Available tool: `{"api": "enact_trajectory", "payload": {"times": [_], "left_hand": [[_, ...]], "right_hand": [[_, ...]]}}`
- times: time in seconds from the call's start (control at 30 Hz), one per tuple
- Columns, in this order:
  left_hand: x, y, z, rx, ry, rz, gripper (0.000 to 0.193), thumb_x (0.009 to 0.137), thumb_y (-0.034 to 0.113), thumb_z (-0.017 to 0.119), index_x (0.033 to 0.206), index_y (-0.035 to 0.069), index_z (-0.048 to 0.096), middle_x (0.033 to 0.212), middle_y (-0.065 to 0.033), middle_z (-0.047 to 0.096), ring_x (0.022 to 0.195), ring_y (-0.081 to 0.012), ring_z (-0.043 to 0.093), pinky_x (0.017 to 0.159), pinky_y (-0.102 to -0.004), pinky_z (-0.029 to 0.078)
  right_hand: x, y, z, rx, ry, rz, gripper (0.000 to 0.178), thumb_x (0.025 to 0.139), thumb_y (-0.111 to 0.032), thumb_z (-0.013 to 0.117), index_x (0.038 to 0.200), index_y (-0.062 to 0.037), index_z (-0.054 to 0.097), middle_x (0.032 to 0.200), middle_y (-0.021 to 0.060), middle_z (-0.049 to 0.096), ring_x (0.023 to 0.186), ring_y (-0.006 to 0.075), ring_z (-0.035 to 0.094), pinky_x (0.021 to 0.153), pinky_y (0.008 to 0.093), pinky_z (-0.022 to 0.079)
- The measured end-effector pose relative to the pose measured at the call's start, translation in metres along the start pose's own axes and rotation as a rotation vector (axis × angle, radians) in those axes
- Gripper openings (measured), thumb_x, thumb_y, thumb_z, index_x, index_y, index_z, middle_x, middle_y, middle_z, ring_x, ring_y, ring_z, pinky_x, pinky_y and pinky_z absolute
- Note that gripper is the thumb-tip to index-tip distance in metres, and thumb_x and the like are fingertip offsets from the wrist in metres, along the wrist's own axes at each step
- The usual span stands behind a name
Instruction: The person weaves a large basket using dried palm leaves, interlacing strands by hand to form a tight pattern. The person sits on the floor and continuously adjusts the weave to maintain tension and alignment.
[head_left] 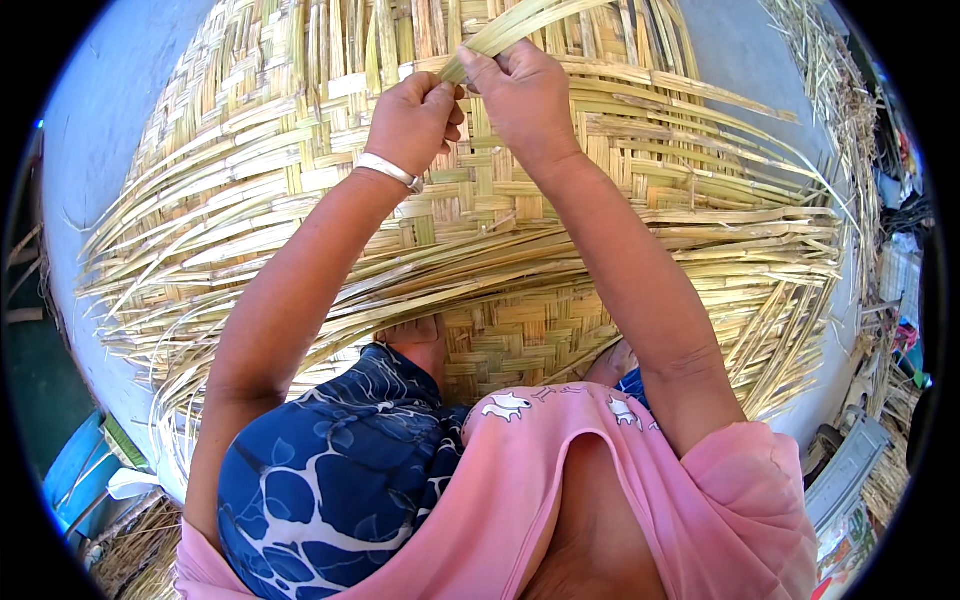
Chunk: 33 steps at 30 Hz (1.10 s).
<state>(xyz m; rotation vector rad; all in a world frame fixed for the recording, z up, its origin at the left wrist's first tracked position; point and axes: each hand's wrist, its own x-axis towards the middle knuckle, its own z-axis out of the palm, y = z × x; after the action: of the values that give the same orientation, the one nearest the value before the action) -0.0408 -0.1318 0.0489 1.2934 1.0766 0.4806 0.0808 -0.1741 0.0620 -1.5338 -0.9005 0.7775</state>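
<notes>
A large mat (pixel 520 330) of woven pale yellow-green reed strips lies flat under me, its loose strip ends fanning out to both sides. My left hand (pixel 412 118), a silver bangle on its wrist, and my right hand (pixel 522 92) meet at the mat's far part. Both pinch the same flat reed strip (pixel 510 28), which rises off the weave and runs up and to the right. My bare feet rest on the woven near part, partly hidden by my blue patterned skirt and pink top.
The mat lies on a grey concrete floor (pixel 95 150). Loose reed bundles (pixel 850 110) line the right side. A blue object (pixel 75 470) sits at the lower left, and grey metal pieces (pixel 850 470) at the lower right.
</notes>
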Motion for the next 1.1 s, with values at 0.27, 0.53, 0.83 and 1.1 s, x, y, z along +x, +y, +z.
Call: {"api": "enact_trajectory", "payload": {"times": [0.27,0.53,0.83,1.1], "left_hand": [[0.021,-0.01,-0.002,0.274,0.348,0.259,0.025,0.082,0.022,0.053,0.083,-0.002,0.058,0.067,-0.0207,0.059,0.056,-0.0306,0.055,0.058,-0.0402,0.046],[0.025,0.016,-0.04,-0.476,0.144,-0.126,0.014,0.088,0.015,0.046,0.087,0.001,0.051,0.062,-0.0032,0.047,0.055,-0.0123,0.046,0.05,-0.0256,0.042],[0.024,-0.038,-0.021,0.519,-0.27,-0.018,0.022,0.087,0.013,0.054,0.104,0.003,0.062,0.093,-0.0099,0.066,0.086,-0.0145,0.063,0.079,-0.0284,0.048],[0.075,-0.044,-0.011,0.676,-0.167,0.204,0.026,0.089,0.013,0.05,0.112,0.002,0.058,0.089,-0.0105,0.066,0.078,-0.0141,0.064,0.072,-0.0288,0.051]], "right_hand": [[0.004,-0.009,0.018,-0.121,0.065,-0.147,0.022,0.082,-0.018,0.062,0.083,0.0037,0.063,0.063,0.0123,0.061,0.055,0.0183,0.057,0.055,0.0319,0.046],[0.019,-0.027,0.022,0.38,-0.052,-0.079,0.019,0.087,-0.016,0.056,0.088,0.0025,0.058,0.07,0.0088,0.06,0.062,0.0138,0.057,0.057,0.0269,0.046],[0.073,0.031,-0.03,-0.678,-0.253,-0.212,0.039,0.081,-0.036,0.06,0.07,0.0011,0.056,0.06,0.0169,0.056,0.056,0.0297,0.056,0.058,0.0409,0.045],[0.104,0.092,-0.031,-0.68,-0.396,-0.253,0.038,0.078,-0.037,0.064,0.073,0.0007,0.057,0.068,0.0191,0.06,0.066,0.035,0.058,0.064,0.0412,0.046]]}}
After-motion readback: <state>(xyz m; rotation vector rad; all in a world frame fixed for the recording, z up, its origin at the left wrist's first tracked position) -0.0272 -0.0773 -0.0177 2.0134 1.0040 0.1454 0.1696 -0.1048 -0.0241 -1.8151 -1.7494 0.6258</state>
